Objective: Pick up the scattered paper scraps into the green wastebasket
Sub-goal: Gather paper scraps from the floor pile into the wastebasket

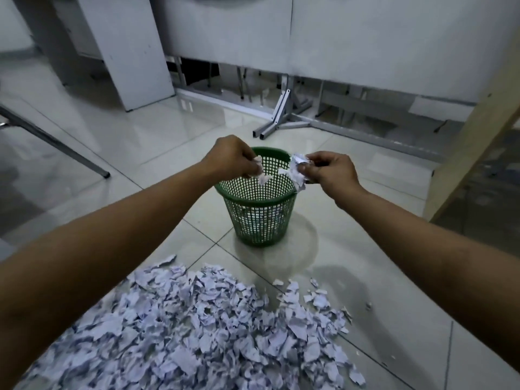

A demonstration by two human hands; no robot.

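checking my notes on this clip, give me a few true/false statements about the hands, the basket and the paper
1. Both hands hold paper scraps over the green wastebasket. True: the left hand and right hand each have a grip on scraps.
2. The wastebasket lies tipped on its side. False: it stands upright on the tiled floor.
3. A large pile of paper scraps still lies on the floor nearer the camera than the basket. True.
4. The wastebasket has solid walls. False: its walls are open mesh, with paper visible inside.
5. The floor is carpeted. False: it is glossy tile.
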